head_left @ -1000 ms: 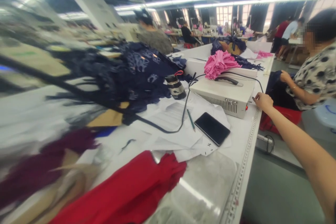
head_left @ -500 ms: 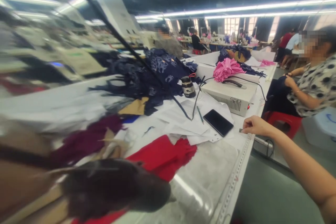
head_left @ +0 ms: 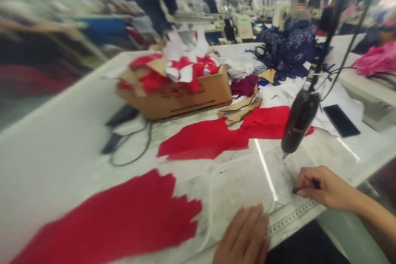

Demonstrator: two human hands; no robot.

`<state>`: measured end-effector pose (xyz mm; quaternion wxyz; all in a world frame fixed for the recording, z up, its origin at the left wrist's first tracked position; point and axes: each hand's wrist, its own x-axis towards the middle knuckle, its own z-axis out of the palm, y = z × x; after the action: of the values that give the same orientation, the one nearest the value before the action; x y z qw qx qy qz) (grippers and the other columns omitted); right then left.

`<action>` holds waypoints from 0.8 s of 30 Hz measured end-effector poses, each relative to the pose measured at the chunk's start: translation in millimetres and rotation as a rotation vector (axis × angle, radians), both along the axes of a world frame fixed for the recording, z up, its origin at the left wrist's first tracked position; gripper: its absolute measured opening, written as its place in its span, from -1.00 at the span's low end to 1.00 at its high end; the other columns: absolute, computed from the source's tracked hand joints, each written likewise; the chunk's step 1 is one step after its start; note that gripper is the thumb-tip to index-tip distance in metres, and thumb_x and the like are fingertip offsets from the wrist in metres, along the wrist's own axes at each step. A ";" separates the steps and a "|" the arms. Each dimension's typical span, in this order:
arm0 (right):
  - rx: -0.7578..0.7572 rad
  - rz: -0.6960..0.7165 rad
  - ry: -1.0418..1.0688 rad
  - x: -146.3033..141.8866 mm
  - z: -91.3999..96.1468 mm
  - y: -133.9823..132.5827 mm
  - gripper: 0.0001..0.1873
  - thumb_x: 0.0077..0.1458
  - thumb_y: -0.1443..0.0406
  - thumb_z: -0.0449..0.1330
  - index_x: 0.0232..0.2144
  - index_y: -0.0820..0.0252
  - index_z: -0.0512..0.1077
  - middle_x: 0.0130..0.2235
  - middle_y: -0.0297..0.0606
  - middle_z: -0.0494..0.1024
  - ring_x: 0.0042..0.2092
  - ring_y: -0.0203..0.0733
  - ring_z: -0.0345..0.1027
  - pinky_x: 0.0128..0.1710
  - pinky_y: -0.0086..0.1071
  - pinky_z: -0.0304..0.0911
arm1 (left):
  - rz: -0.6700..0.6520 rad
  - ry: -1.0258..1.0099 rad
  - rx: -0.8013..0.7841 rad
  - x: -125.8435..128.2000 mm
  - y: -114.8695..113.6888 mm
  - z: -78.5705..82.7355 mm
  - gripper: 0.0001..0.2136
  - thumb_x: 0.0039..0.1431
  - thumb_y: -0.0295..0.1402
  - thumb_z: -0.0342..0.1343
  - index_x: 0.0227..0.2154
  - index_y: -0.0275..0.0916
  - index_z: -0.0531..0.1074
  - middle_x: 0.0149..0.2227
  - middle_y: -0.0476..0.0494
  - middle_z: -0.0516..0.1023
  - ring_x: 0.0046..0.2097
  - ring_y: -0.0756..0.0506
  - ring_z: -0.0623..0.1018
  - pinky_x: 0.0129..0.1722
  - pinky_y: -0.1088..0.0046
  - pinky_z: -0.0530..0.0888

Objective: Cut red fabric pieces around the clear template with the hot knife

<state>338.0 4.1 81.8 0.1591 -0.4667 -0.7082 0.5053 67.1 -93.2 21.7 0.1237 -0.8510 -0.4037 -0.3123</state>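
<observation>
A dark tool (head_left: pixel 300 121) hangs nose-down on a cord over a white work surface (head_left: pixel 62 165); everything here is placed from it. It probably hangs so as to stay within easy reach.

Just nearer the person than the tool's tip, the right hand (head_left: pixel 321 185) is narrowed, pinching a small dark item (head_left: pixel 296 190) too blurred to identify. The fingertip hold looks suited to something so small. Nearer the person and left of the tool, the left hand (head_left: pixel 244 233) lies flat, fingers straight and together, perhaps as a steady rest; anything under the palm is hidden.

Below the tool spreads a transparent sheet (head_left: pixel 238 181), likely there as a smooth base. A large red cloth piece (head_left: pixel 117 214) lies left of the tool, towards the person, spread rather than bunched, seemingly to keep its notched edge flat. Farther left and back stands a cardboard box (head_left: pixel 185 99) heaped with red and white pieces, apparently to gather them. A phone (head_left: pixel 341 120) rests to the tool's right.
</observation>
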 end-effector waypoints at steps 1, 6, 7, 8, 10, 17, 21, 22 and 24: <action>0.080 -0.013 -0.036 -11.1 -4.7 2.0 -0.76 0.12 0.16 0.16 -0.50 0.15 0.31 -0.56 -0.42 0.27 -0.50 -0.31 0.13 -0.46 -0.43 0.04 | 0.028 -0.018 0.005 3.8 -2.4 0.6 -0.78 0.39 -0.50 -0.01 -0.04 -0.34 0.49 -0.04 -0.23 0.62 0.05 -0.12 0.58 0.21 0.34 0.45; 0.452 -0.205 -0.315 -31.2 -20.8 22.1 -0.82 0.11 0.21 0.09 -0.50 0.10 0.32 -0.55 -0.33 0.43 -0.51 -0.21 0.25 -0.42 -0.37 0.08 | 0.122 -0.131 -0.002 11.2 -11.0 -2.4 -0.77 0.37 -0.52 -0.01 -0.01 -0.38 0.48 -0.01 -0.30 0.60 0.10 -0.17 0.54 0.19 0.27 0.47; 0.465 -0.234 -0.336 -30.2 -22.5 25.9 -0.80 0.10 0.18 0.10 -0.51 0.10 0.31 -0.57 -0.33 0.42 -0.53 -0.20 0.23 -0.44 -0.36 0.07 | 0.129 -0.142 -0.003 10.8 -11.8 -3.9 -0.76 0.38 -0.52 -0.01 -0.01 -0.39 0.48 -0.01 -0.31 0.59 0.11 -0.18 0.53 0.19 0.26 0.48; 0.470 -0.257 -0.344 -29.0 -23.7 28.9 -0.78 0.10 0.16 0.10 -0.54 0.10 0.29 -0.59 -0.33 0.41 -0.55 -0.20 0.22 -0.45 -0.36 0.07 | 0.133 -0.148 0.000 10.2 -12.2 -5.3 -0.76 0.38 -0.52 -0.01 -0.01 -0.40 0.48 -0.01 -0.31 0.59 0.11 -0.18 0.53 0.19 0.26 0.47; 0.470 -0.282 -0.340 -27.3 -25.5 32.1 -0.75 0.08 0.14 0.10 -0.57 0.09 0.26 -0.61 -0.33 0.40 -0.56 -0.20 0.22 -0.47 -0.36 0.07 | 0.138 -0.162 0.006 9.2 -12.4 -7.7 -0.77 0.39 -0.51 -0.02 -0.01 -0.41 0.48 0.00 -0.30 0.59 0.10 -0.18 0.53 0.20 0.28 0.46; 0.472 -0.311 -0.334 -26.5 -28.2 31.2 -0.72 0.06 0.11 0.10 -0.59 0.09 0.24 -0.62 -0.35 0.37 -0.55 -0.21 0.23 -0.48 -0.35 0.10 | 0.131 -0.190 -0.021 9.1 -13.6 -9.6 -0.76 0.38 -0.51 -0.01 0.00 -0.42 0.48 0.01 -0.31 0.59 0.12 -0.19 0.52 0.20 0.26 0.46; 0.457 -0.322 -0.330 -25.0 -27.9 31.4 -0.68 0.05 0.09 0.10 -0.61 0.09 0.21 -0.63 -0.37 0.34 -0.56 -0.23 0.19 -0.48 -0.36 0.09 | 0.137 -0.202 -0.032 10.0 -14.7 -10.0 -0.76 0.36 -0.52 0.02 0.01 -0.41 0.47 0.01 -0.30 0.59 0.13 -0.18 0.52 0.22 0.27 0.45; 0.451 -0.321 -0.326 -25.4 -27.9 31.3 -0.68 0.06 0.09 0.10 -0.62 0.09 0.20 -0.63 -0.37 0.33 -0.56 -0.24 0.18 -0.49 -0.36 0.08 | 0.142 -0.203 -0.030 10.1 -14.6 -10.1 -0.77 0.36 -0.52 0.03 0.01 -0.41 0.47 0.01 -0.30 0.59 0.13 -0.18 0.52 0.22 0.27 0.45; 0.440 -0.323 -0.317 -26.6 -27.8 30.8 -0.68 0.06 0.09 0.10 -0.62 0.09 0.19 -0.63 -0.37 0.32 -0.55 -0.25 0.16 -0.49 -0.37 0.08 | 0.149 -0.205 -0.029 10.2 -14.1 -10.4 -0.77 0.37 -0.52 0.02 0.01 -0.41 0.47 0.02 -0.30 0.58 0.13 -0.18 0.52 0.23 0.26 0.44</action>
<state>311.4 34.9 54.0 0.2220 -0.6003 -0.7334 0.2290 77.4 -107.3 11.3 0.0922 -0.7838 -0.4809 -0.3819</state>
